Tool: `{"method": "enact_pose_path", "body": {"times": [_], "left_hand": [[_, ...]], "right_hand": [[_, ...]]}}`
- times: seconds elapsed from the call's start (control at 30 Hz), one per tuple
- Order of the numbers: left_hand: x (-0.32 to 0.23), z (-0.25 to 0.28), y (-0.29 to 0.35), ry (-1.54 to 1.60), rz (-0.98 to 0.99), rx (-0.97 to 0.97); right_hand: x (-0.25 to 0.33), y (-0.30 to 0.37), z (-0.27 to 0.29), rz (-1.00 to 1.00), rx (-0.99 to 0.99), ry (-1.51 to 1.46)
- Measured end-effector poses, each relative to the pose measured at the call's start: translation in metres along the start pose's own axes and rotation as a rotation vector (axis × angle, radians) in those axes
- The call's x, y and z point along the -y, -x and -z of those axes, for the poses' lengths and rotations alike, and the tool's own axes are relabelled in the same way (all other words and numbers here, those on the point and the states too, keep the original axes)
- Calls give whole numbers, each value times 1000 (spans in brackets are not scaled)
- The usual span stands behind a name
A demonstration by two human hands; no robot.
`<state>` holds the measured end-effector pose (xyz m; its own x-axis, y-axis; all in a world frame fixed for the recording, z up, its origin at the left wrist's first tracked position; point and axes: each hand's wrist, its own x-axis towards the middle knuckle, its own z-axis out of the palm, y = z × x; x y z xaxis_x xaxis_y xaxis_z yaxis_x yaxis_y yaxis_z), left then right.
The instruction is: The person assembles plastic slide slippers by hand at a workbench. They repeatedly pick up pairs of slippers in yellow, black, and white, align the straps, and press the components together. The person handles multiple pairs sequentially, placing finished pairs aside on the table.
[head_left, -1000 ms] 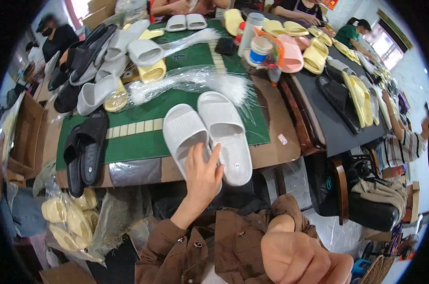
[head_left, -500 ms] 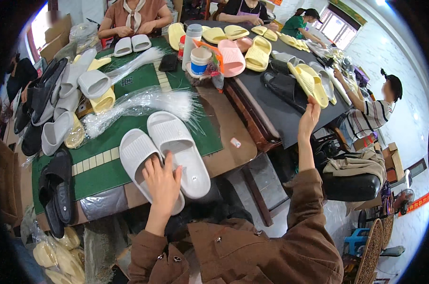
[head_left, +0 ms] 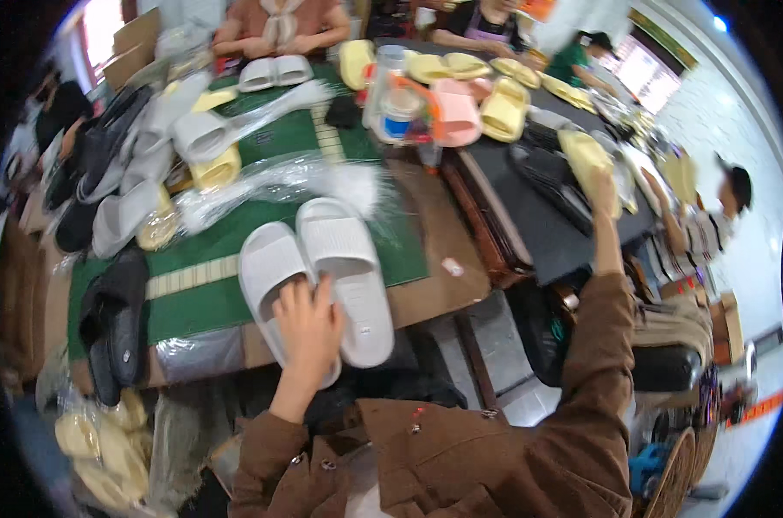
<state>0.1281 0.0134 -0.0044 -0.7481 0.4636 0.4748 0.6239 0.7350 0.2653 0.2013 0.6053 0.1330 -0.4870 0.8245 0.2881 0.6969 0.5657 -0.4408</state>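
Note:
A pair of light grey slide slippers [head_left: 355,289] lies side by side over the near table edge, ribbed straps facing away from me. My left hand [head_left: 312,324] grips them where their inner sides meet, its bent fingers reaching into the openings. Stretched out to the right, my right hand [head_left: 605,192] is closed on the heel end of a pale yellow slipper [head_left: 585,154]. That slipper is above the dark table, beside a black slipper [head_left: 542,186]. Motion blur softens the fingers of this hand.
A green mat [head_left: 193,315] carries plastic-wrapped clear strands [head_left: 279,194], heaped grey slippers [head_left: 119,220] and a black pair [head_left: 115,319]. The dark table [head_left: 529,233] holds yellow and pink slippers [head_left: 454,112]. A cup [head_left: 400,112] stands between. Several co-workers sit around.
The view has shifted, so most things sit farther right. My right hand still holds the yellow slipper, which now looks turned more upright. My left hand stays on the grey pair.

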Motion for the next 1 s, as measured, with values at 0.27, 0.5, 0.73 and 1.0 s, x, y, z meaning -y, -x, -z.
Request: {"method": "enact_pose_path", "body": {"times": [0.27,0.5,0.73,1.0], "left_hand": [[13,12,20,30,62,-75],[58,37,40,-34,154,-83],[132,72,53,-173,213,-139],[164,79,54,-199,222,-92]], "right_hand": [[96,126,76,427,-246,-632],[154,238,-1,132,362,-1202],[229,297,-30,30,753,-1505],[270,386,-71,196,1044,-1336]]}}
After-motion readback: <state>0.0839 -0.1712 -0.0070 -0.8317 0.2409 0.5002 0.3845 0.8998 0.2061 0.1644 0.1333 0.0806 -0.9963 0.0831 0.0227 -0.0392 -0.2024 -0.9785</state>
